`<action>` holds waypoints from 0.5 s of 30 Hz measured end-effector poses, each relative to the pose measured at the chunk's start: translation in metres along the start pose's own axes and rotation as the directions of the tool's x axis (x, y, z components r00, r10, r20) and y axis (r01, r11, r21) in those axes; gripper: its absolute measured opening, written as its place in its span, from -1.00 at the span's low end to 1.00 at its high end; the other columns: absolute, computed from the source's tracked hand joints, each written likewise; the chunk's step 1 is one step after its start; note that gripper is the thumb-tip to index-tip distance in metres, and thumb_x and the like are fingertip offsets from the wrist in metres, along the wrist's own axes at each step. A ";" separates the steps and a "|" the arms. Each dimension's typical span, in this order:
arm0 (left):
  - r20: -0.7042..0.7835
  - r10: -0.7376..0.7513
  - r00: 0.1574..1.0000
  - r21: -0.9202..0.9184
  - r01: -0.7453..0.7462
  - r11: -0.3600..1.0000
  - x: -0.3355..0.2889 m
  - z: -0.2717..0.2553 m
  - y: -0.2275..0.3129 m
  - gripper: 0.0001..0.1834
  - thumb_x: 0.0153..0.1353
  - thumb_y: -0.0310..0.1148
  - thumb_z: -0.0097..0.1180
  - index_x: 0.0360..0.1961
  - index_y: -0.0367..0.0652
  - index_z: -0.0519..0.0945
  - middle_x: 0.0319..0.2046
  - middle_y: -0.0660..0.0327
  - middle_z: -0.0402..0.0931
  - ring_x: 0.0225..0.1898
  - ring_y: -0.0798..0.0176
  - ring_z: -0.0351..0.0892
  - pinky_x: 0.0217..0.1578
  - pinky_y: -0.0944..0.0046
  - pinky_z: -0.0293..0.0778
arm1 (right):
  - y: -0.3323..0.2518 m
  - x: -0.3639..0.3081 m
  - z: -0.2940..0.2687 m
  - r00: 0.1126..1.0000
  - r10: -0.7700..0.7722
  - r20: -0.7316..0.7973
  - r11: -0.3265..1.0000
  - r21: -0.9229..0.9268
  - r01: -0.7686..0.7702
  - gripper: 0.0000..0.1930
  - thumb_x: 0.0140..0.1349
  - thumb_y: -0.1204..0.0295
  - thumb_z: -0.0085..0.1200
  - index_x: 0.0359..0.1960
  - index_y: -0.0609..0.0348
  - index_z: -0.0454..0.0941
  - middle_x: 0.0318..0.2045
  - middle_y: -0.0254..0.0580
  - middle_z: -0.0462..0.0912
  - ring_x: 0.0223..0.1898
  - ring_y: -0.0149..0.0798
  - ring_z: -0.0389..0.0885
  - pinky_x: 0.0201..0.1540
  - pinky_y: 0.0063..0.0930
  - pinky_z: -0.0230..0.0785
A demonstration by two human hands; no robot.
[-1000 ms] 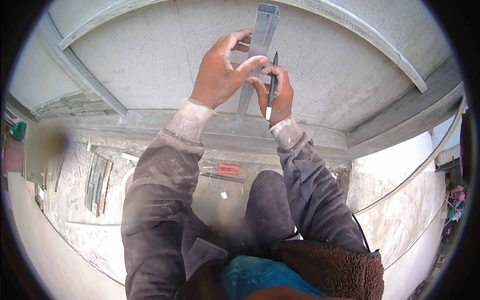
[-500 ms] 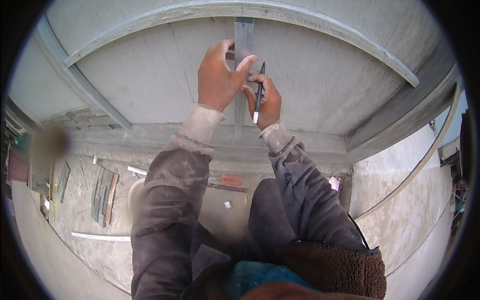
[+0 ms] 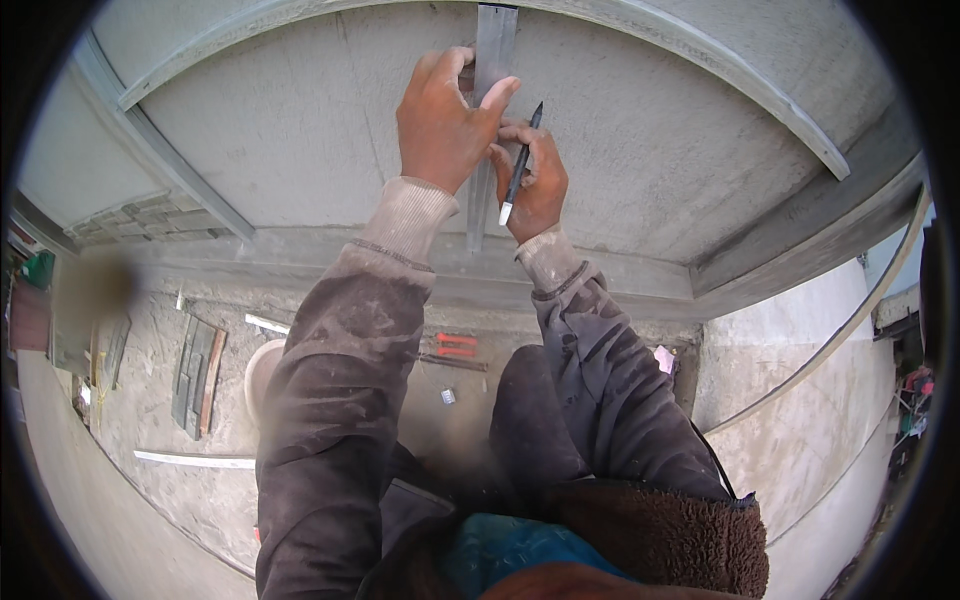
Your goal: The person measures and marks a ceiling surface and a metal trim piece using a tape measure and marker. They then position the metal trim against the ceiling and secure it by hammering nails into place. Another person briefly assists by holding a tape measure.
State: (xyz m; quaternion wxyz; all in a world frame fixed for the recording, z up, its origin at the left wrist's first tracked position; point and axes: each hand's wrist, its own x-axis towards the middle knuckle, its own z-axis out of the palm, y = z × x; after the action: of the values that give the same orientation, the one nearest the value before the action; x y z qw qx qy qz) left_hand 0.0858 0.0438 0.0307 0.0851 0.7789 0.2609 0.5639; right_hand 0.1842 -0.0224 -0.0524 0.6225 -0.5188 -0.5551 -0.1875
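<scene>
A grey metal profile [image 3: 495, 50] was held lengthwise in front of the pale wall panel [image 3: 620, 130], at the far middle of the scene, its far end near the curved metal strip [image 3: 760, 75]. It was gripped by the left hand [image 3: 440, 125], with the thumb laid over the front face and the fingers partly curled around the left edge. By the right hand [image 3: 540, 185], placed nearer and to the right, a black marker [image 3: 518, 175] was held slanted among bent, closely drawn fingers, its dark tip pointed far and its white end near. The right thumb and fingertips were set close to the profile's right edge; whether they pressed on it cannot be told. Nearer, on the ground, red handles [image 3: 457, 345] and a small pale object [image 3: 448, 397] could be seen between the forearms. Dark boards [image 3: 195, 378] were laid to the left, with a white strip [image 3: 195, 459] nearer.
</scene>
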 end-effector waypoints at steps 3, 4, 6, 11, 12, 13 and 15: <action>-0.002 -0.022 1.000 0.008 0.023 1.000 0.001 0.001 0.002 -0.56 0.09 -0.12 0.41 -0.18 -0.27 0.63 -0.32 0.12 0.59 -0.31 0.18 0.63 -0.27 0.21 0.53 | 0.001 0.001 -0.001 1.000 -0.015 -0.007 1.000 -0.027 0.015 -0.71 0.11 0.51 0.35 -0.16 0.13 0.53 -0.16 -0.12 0.66 -0.17 -0.12 0.69 -0.21 -0.33 0.57; -0.002 -0.035 0.999 0.014 0.035 0.999 0.001 0.001 0.003 -0.58 0.10 -0.12 0.40 -0.20 -0.26 0.64 -0.33 0.13 0.61 -0.30 0.19 0.65 -0.25 0.22 0.53 | 0.002 0.000 -0.001 1.000 -0.021 -0.007 0.999 -0.036 0.021 -0.71 0.11 0.52 0.35 -0.16 0.12 0.53 -0.17 -0.13 0.66 -0.18 -0.13 0.69 -0.22 -0.33 0.57; -0.017 -0.029 0.999 0.003 0.029 1.000 0.001 0.002 0.000 -0.57 0.09 -0.11 0.41 -0.22 -0.27 0.64 -0.35 0.13 0.61 -0.32 0.19 0.65 -0.27 0.22 0.53 | 0.003 0.000 0.001 0.999 -0.032 -0.009 0.998 -0.049 0.032 -0.71 0.10 0.52 0.35 -0.17 0.12 0.53 -0.18 -0.14 0.66 -0.19 -0.14 0.69 -0.22 -0.34 0.58; -0.045 -0.008 0.999 -0.006 0.007 1.000 0.001 0.003 0.000 -0.56 0.06 -0.11 0.44 -0.25 -0.28 0.66 -0.36 0.12 0.62 -0.33 0.19 0.65 -0.28 0.23 0.53 | 0.001 0.000 0.002 1.000 -0.010 -0.007 0.999 -0.032 0.009 -0.73 0.11 0.52 0.34 -0.18 0.13 0.53 -0.20 -0.16 0.66 -0.19 -0.16 0.69 -0.21 -0.34 0.57; -0.042 -0.015 0.999 -0.013 0.014 1.000 0.002 0.003 0.000 -0.56 0.05 -0.11 0.44 -0.25 -0.28 0.66 -0.35 0.11 0.62 -0.33 0.19 0.66 -0.28 0.23 0.54 | 0.000 0.000 0.001 1.000 -0.001 -0.005 0.999 -0.033 0.001 -0.73 0.11 0.52 0.34 -0.18 0.13 0.53 -0.20 -0.16 0.66 -0.19 -0.16 0.69 -0.21 -0.34 0.57; -0.039 -0.022 0.999 -0.020 0.021 1.000 0.002 0.003 0.000 -0.55 0.04 -0.11 0.45 -0.25 -0.29 0.67 -0.35 0.11 0.63 -0.33 0.18 0.66 -0.28 0.23 0.54 | 0.001 0.000 0.001 1.000 -0.004 -0.003 0.999 -0.034 0.004 -0.73 0.11 0.53 0.34 -0.18 0.13 0.53 -0.20 -0.16 0.66 -0.19 -0.16 0.69 -0.22 -0.34 0.57; -0.043 -0.019 0.999 -0.013 0.018 1.000 0.004 0.003 0.001 -0.53 0.04 -0.10 0.45 -0.23 -0.31 0.66 -0.35 0.09 0.64 -0.33 0.19 0.67 -0.28 0.23 0.56 | 0.002 0.001 0.001 1.000 -0.010 -0.002 0.999 -0.038 0.010 -0.73 0.12 0.53 0.34 -0.18 0.14 0.53 -0.20 -0.16 0.66 -0.21 -0.16 0.69 -0.23 -0.34 0.56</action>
State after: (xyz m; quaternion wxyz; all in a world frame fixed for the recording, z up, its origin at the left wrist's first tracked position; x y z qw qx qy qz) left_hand 0.0893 0.0458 0.0333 0.0896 0.7635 0.2663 0.5815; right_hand 0.1857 -0.0201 -0.0531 0.6123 -0.5276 -0.5531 -0.2019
